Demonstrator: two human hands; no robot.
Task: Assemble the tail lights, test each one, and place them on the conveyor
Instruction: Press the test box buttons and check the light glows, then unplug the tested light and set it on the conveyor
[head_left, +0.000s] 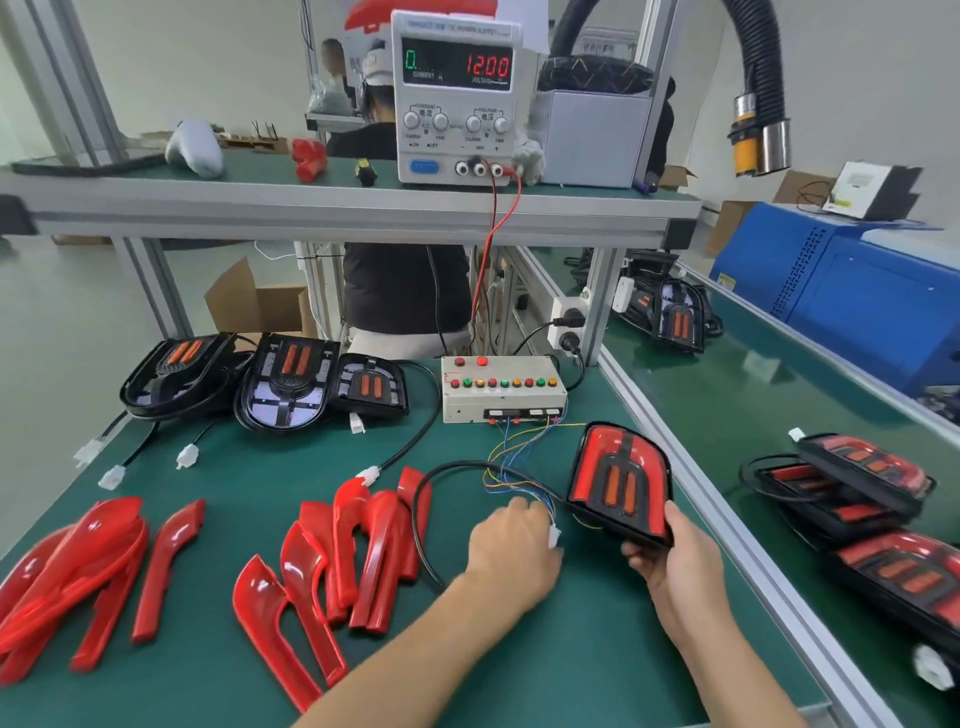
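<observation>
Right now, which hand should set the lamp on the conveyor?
Right. The right hand already holds the lamp beside the conveyor; the left hand is on the connector.

The right hand grips the lower edge of an assembled tail light, tilted up above the green counter. The left hand holds a white connector beside it, near coloured wires from the test box. Red lenses lie at left; finished lights rest on the conveyor.
</observation>
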